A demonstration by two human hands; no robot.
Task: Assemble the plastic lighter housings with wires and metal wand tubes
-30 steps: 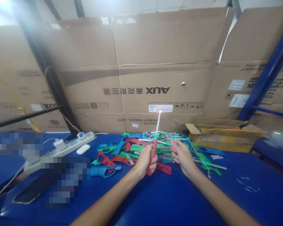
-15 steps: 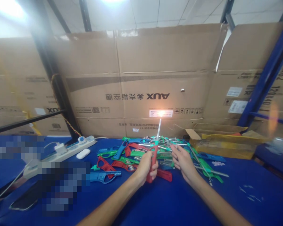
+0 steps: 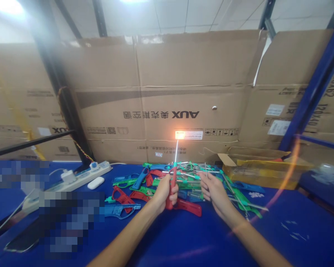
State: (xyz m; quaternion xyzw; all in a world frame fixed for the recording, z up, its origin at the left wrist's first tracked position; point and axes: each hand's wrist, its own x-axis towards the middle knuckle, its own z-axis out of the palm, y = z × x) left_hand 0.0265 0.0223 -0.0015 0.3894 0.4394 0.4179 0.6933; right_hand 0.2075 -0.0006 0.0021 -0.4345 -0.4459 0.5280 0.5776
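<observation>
My left hand is wrapped round the handle of a red stick lighter, held upright. A bright orange glow sits at the tip of its thin metal tube. To the right, my right hand is closed, with a thin metal piece sticking up from its thumb and fingertips; its exact kind is unclear. Behind both hands lies a pile of red, green and blue lighter casings mixed with metal tubes. A loose red casing lies between the hands on the blue table.
At the left are a white power strip with plugs and a white oval case. An open carton with yellow tape stands at the back right. Large cardboard sheets wall off the back, between metal posts.
My left hand has moved a little left with the lit lighter, and its glow has shifted left along the cardboard. My right hand still holds the thin metal piece in nearly the same spot.
</observation>
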